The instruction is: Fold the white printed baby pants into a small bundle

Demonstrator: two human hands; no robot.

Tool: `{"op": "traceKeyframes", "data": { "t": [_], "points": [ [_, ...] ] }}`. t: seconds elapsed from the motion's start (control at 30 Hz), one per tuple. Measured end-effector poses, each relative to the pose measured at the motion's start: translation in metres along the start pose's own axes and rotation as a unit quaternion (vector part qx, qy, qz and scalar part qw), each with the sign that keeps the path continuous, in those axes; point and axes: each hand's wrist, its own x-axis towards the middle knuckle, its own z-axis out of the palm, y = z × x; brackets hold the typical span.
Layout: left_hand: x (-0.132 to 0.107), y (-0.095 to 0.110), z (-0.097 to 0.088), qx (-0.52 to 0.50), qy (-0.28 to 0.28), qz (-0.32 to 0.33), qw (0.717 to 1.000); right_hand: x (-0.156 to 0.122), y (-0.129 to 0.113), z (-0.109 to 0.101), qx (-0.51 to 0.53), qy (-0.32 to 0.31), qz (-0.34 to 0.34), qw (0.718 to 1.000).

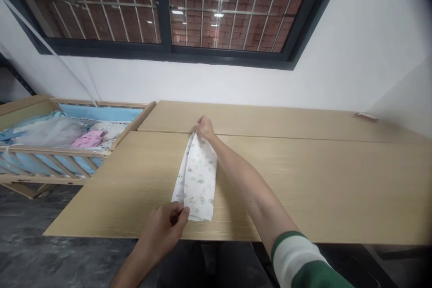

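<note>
A cot (57, 150) with bedding (54, 130) adjoins the table's (303, 180) left edge. Near the table's front edge, the left hand (164, 227) pinches the folded cloth's (200, 180) near-left corner; the right hand (204, 127) grips its far end, probably so the separated hands keep it straight.

The single view looks out from the wearer's own head, above the near edge of the table (320, 189), facing forward and angled down. It is near enough that the left hand (165, 225) and right hand (204, 128) sit around the middle, while its wide field (taking in the crib (50, 149) at left) runs from the wearer's legs (234, 263) up to the barred window (162, 9).
</note>
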Motion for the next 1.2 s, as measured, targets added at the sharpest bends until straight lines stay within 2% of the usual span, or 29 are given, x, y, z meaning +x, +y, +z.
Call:
{"op": "traceKeyframes", "data": {
  "t": [0.1, 0.27, 0.5, 0.63, 0.73, 0.8, 0.87, 0.93, 0.97, 1.03, 1.1, 1.2],
  "points": [
    [0.0, -0.012, -0.004, 0.075, 0.033, -0.013, 0.997, -0.003, 0.0, 0.02, -0.015, -0.014, 0.004, 1.0],
    [-0.003, -0.022, -0.006, 0.12, 0.041, -0.033, 0.991, -0.002, 0.002, 0.039, -0.034, -0.025, 0.014, 0.999],
    [-0.005, -0.024, -0.011, 0.218, 0.059, -0.062, 0.972, -0.006, 0.005, 0.047, -0.048, -0.035, 0.024, 0.998],
    [-0.008, -0.024, -0.01, 0.311, 0.049, -0.103, 0.944, -0.014, 0.004, 0.043, -0.047, -0.032, 0.014, 0.998],
    [-0.014, -0.025, -0.007, 0.368, 0.114, -0.104, 0.917, -0.03, -0.004, 0.034, -0.041, -0.038, -0.042, 0.998],
    [-0.017, -0.025, -0.004, 0.362, 0.178, -0.028, 0.915, -0.053, -0.013, 0.026, -0.029, -0.069, -0.125, 0.989],
    [-0.019, -0.026, 0.001, 0.317, 0.207, 0.1, 0.92, -0.087, -0.022, 0.014, -0.009, -0.133, -0.231, 0.964],
    [-0.018, -0.027, 0.007, 0.269, 0.201, 0.216, 0.917, -0.128, -0.029, 0.001, 0.01, -0.233, -0.339, 0.912],
    [-0.018, -0.027, 0.011, 0.258, 0.191, 0.252, 0.913, -0.149, -0.031, -0.006, 0.013, -0.282, -0.382, 0.88],
    [-0.016, -0.029, 0.02, 0.264, 0.165, 0.285, 0.906, -0.189, -0.031, -0.017, 0.007, -0.362, -0.439, 0.822],
    [-0.016, -0.03, 0.029, 0.293, 0.137, 0.284, 0.902, -0.219, -0.025, -0.024, -0.002, -0.404, -0.477, 0.78],
    [-0.016, -0.031, 0.039, 0.332, 0.104, 0.271, 0.897, -0.24, -0.011, -0.025, -0.026, -0.429, -0.503, 0.75]
  ]
}}
